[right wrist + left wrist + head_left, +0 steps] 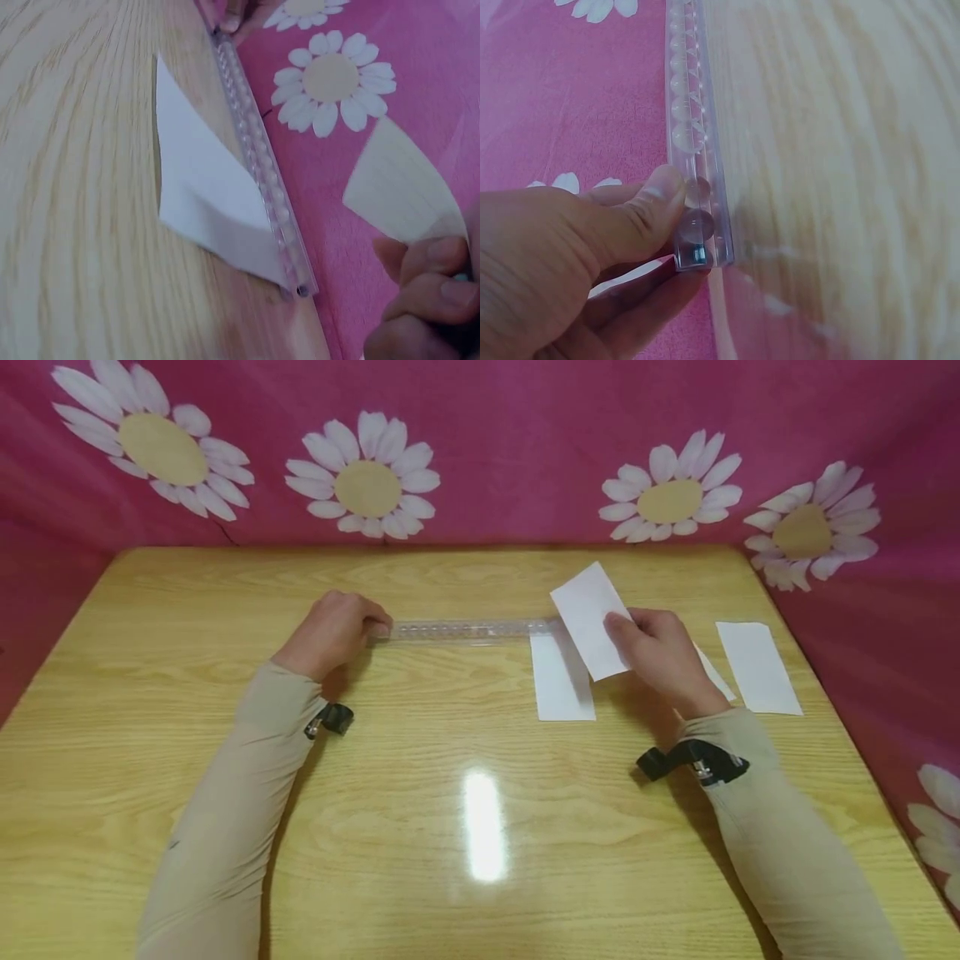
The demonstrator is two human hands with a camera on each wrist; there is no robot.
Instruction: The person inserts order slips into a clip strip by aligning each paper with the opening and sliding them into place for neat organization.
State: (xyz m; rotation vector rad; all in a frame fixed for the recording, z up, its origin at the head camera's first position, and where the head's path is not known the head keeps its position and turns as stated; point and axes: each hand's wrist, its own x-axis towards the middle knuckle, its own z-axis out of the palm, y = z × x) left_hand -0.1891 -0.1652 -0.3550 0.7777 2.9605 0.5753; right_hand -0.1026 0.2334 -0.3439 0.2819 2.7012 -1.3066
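My left hand (333, 635) pinches the left end of a clear plastic strip (465, 631), ruler-like, with a row of round shapes along it. In the left wrist view the thumb (664, 187) presses on the strip's top and fingers show beneath its end. The strip's far end overlaps the upper edge of a white paper piece (558, 689) on the table. My right hand (663, 652) holds another white paper piece (592, 622) between thumb and fingers, tilted above the strip's right end. In the right wrist view this raised paper (405, 187) bends slightly.
Two more white paper pieces lie to the right: one in full view (759, 668), the other (716, 675) partly hidden behind my right hand. The wooden table (420, 843) meets a pink cloth (517, 460) with printed daisies along its back and right edges.
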